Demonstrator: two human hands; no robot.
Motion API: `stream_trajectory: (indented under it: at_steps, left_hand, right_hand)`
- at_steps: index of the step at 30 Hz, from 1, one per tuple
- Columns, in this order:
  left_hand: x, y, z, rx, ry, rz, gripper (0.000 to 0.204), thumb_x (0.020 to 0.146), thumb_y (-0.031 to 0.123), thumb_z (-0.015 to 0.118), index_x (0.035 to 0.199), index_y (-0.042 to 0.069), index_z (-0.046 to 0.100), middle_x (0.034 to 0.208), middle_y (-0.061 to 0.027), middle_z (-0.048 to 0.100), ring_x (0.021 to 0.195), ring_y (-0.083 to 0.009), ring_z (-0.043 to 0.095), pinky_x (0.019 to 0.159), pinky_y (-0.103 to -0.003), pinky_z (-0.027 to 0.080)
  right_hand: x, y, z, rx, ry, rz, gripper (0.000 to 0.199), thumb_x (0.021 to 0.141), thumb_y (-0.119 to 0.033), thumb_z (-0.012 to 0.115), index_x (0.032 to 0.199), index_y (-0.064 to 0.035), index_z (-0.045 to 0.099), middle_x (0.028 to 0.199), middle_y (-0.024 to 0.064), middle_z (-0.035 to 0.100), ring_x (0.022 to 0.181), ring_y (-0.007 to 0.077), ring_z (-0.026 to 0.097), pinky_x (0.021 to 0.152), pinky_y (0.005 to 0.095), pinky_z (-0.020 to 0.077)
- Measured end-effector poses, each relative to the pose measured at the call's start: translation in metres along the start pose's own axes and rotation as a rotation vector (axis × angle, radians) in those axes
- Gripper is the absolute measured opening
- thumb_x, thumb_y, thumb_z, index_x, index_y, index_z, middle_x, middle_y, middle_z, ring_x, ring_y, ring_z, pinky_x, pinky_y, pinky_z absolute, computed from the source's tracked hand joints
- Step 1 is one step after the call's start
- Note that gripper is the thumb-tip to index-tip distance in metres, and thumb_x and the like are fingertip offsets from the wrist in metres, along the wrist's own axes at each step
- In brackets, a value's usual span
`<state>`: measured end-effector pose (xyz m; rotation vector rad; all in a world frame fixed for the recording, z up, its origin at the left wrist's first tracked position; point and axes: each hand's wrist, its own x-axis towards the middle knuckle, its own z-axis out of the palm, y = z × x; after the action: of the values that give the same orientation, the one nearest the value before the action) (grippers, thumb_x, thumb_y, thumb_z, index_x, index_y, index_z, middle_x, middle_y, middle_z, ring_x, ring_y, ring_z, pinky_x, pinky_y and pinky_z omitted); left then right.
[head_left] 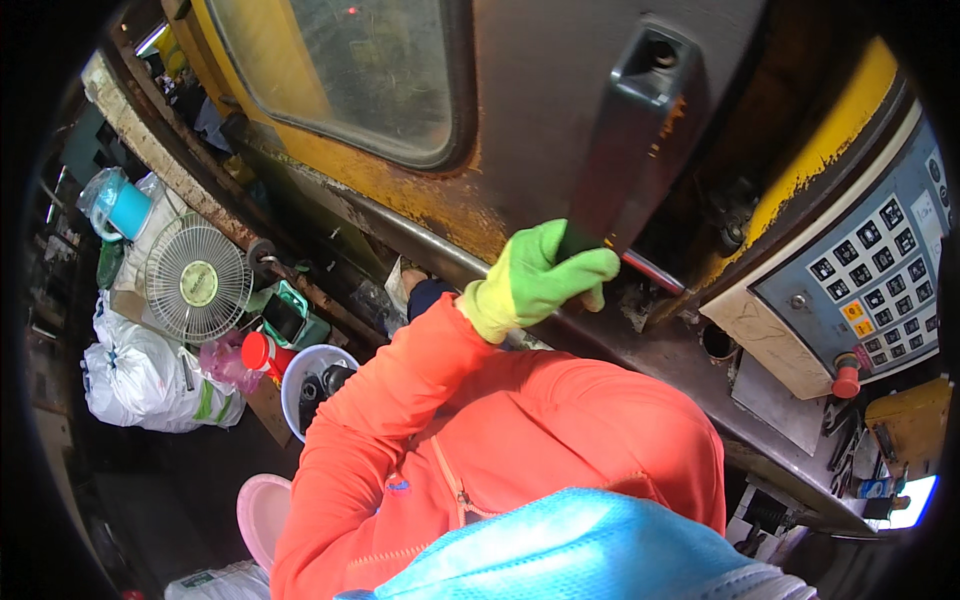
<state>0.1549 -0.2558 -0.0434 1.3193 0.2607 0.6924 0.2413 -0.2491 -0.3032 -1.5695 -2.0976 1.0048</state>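
Note:
My left hand [540, 280], in a green and yellow work glove, is closed round the lower end of a long dark door handle [630, 150]. The handle is a thick bar with a squared, hollow-looking upper end, fixed to a worn grey and yellow machine door [530, 110]. A window [350, 75] with a black rubber seal sits in the door, left of the handle. My left forearm in an orange sleeve [375, 390] reaches up to it. My right hand does not show.
At right stands a control panel [870, 270] with rows of buttons and a red knob [846, 378]. Hand tools [845, 445] lie below it. At left are a fan [198, 280], white bags [150, 365], a pale bucket [292, 385] and a pink basin [262, 510].

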Motion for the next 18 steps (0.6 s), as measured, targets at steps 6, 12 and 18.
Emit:
stream_trajectory:
  at_steps: [6, 12, 18]
  left_hand:
    - [0.009, -0.013, 0.038, 0.31, -0.108, 0.122, 0.019, 0.085, 0.015, 0.071, 0.074, 0.001, 0.064, 0.064, -0.0047, 0.062, 0.058, -0.0139, 0.056, 0.054, -0.028, 0.043]
    - [0.026, -0.045, 0.067, 0.451, -0.051, 0.497, 0.048, 0.077, 0.03, 0.08, 0.059, 0.0, 0.047, 0.055, -0.0196, 0.041, 0.047, -0.0375, 0.041, 0.046, -0.042, 0.028]
    - [0.028, -0.053, 0.067, 0.646, 0.054, 0.426, 0.055, 0.079, 0.052, 0.07, 0.07, -0.001, 0.057, 0.065, -0.0205, 0.055, 0.057, -0.0359, 0.054, 0.052, -0.042, 0.041]
  right_hand:
    - [-0.068, 0.059, -0.072, 0.045, 0.339, 0.197, 0.031, 0.081, -0.031, 0.065, 0.103, -0.0097, 0.071, 0.103, 0.0105, 0.069, 0.095, 0.0267, 0.064, 0.083, 0.037, 0.0499]
    - [-0.13, 0.112, -0.134, -0.01, 0.537, 0.3, 0.03, 0.081, -0.031, 0.065, 0.102, -0.0094, 0.071, 0.102, 0.0101, 0.069, 0.095, 0.026, 0.064, 0.082, 0.0366, 0.0497]
    - [-0.167, 0.141, -0.168, -0.092, 0.581, 0.376, 0.03, 0.081, -0.03, 0.066, 0.102, -0.0091, 0.071, 0.101, 0.0096, 0.068, 0.094, 0.0253, 0.064, 0.082, 0.0362, 0.0496]
